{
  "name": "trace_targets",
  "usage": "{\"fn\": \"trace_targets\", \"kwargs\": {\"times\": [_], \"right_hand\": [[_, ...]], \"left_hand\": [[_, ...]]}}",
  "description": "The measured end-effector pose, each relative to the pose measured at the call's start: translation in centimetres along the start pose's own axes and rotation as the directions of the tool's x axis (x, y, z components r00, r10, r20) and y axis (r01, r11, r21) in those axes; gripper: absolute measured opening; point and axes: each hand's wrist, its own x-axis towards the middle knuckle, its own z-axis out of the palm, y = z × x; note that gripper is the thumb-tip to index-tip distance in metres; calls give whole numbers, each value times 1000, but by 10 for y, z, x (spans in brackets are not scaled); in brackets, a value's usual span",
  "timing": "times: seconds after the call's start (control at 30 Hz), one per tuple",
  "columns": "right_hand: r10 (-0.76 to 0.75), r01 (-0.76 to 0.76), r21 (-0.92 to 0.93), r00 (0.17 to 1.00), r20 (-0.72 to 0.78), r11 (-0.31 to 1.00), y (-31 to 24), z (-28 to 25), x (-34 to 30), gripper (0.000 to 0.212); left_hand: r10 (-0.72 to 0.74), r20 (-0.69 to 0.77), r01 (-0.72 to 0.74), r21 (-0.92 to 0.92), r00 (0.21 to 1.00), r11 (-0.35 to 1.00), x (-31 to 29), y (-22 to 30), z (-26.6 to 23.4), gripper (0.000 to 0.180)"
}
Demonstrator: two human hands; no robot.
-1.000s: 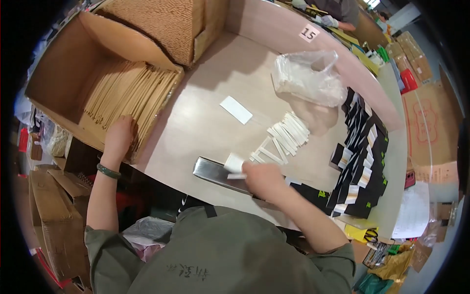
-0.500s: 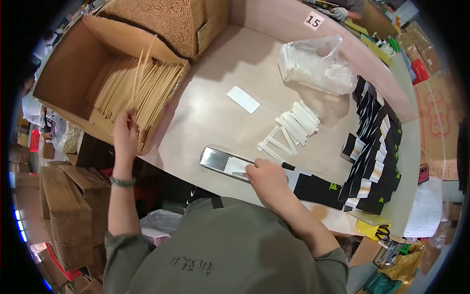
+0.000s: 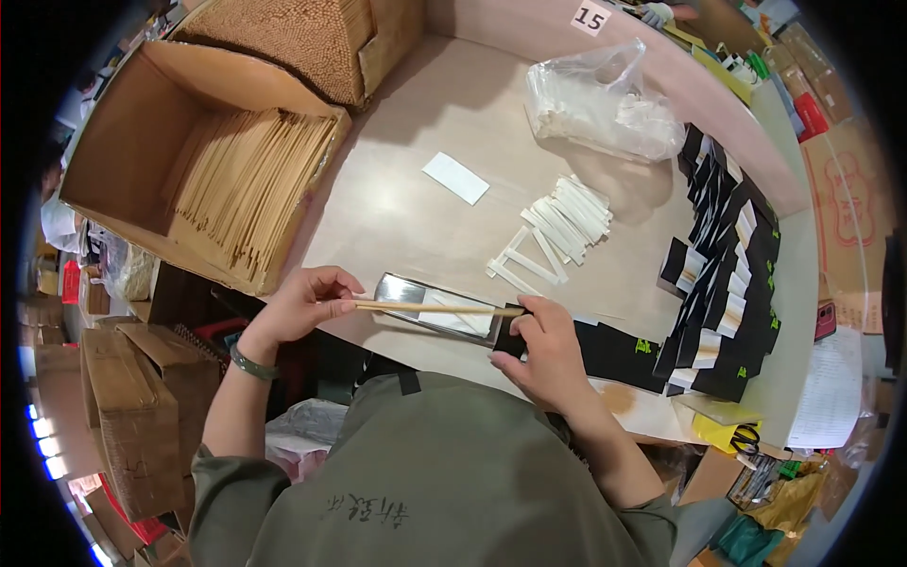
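Note:
My left hand (image 3: 304,302) pinches one end of a pair of pale wooden chopsticks (image 3: 430,308) and holds them level over a shiny metal tray (image 3: 397,291) at the table's near edge. A white paper slip lies in the tray. My right hand (image 3: 543,345) grips a black sleeve (image 3: 511,333) at the tray's right end, where the chopstick tips meet it. To the left, an open cardboard box (image 3: 123,142) holds several rows of the same chopsticks (image 3: 248,189).
A loose heap of white paper packets (image 3: 567,222) lies mid-table, with one white slip (image 3: 455,178) apart. A clear plastic bag (image 3: 600,104) sits at the back. Black sleeves (image 3: 723,274) are stacked in rows on the right. Cardboard boxes (image 3: 142,406) stand on the floor at left.
My left hand left the cardboard box and came to the tray with chopsticks in it. My right hand stayed at the tray's right end.

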Motion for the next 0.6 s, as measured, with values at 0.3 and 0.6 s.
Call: {"fn": "trace_targets", "kwargs": {"times": [0.3, 0.6], "right_hand": [[-111, 114, -28, 988, 105, 993, 12, 15, 2, 35], [-107, 116, -146, 992, 68, 982, 5, 16, 14, 40]], "left_hand": [[522, 49, -452, 574, 851, 683, 69, 4, 120, 14], [398, -131, -315, 413, 908, 855, 69, 7, 169, 32]]}}
